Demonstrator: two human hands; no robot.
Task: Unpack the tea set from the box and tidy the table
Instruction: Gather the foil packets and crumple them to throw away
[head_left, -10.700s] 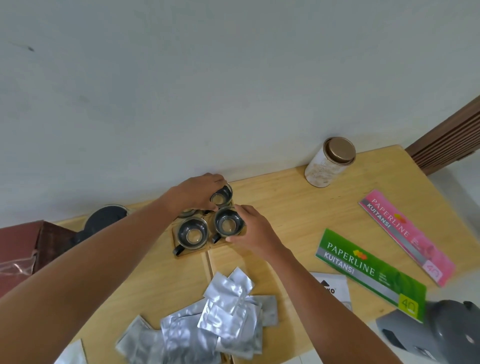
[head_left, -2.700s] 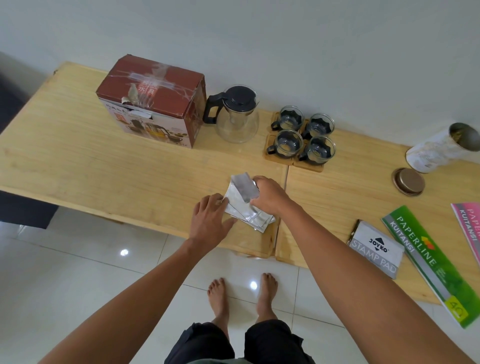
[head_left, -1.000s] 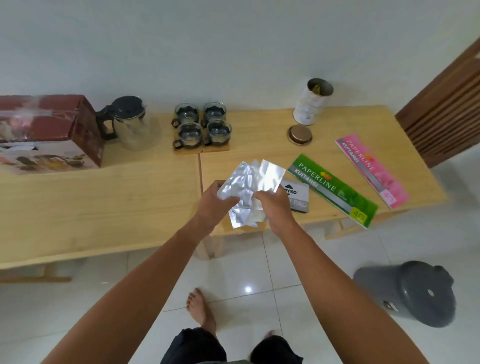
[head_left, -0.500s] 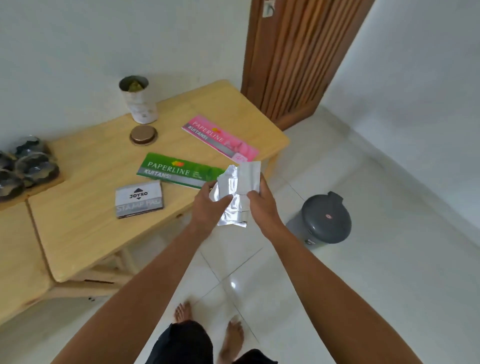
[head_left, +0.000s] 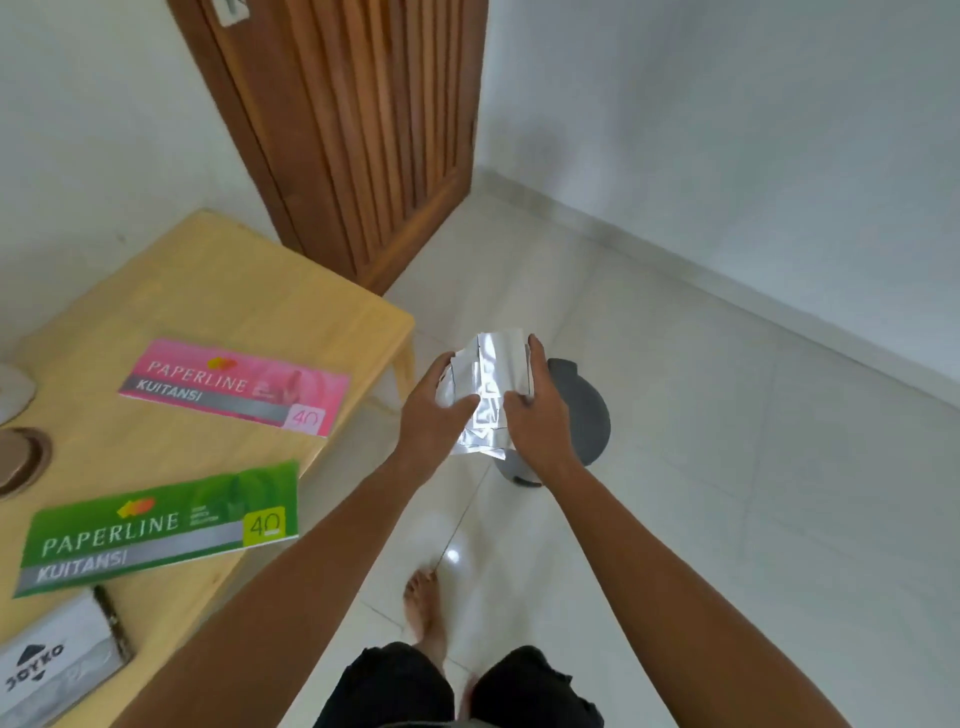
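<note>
Left hand (head_left: 434, 415) and right hand (head_left: 537, 415) clasp foil packets (head_left: 488, 384); release squarely above grey bin (head_left: 587, 415) (lid apparently closed) beyond fingertips.

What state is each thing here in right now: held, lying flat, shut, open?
Foil packets: bunched, held in both hands above the bin.
Left hand: closed on the packets.
Right hand: closed on the packets.
Grey bin: on the floor, lid shut.
Pink receipt book: flat on the table.
Green receipt book: flat on the table.
Wooden door: shut.
</note>
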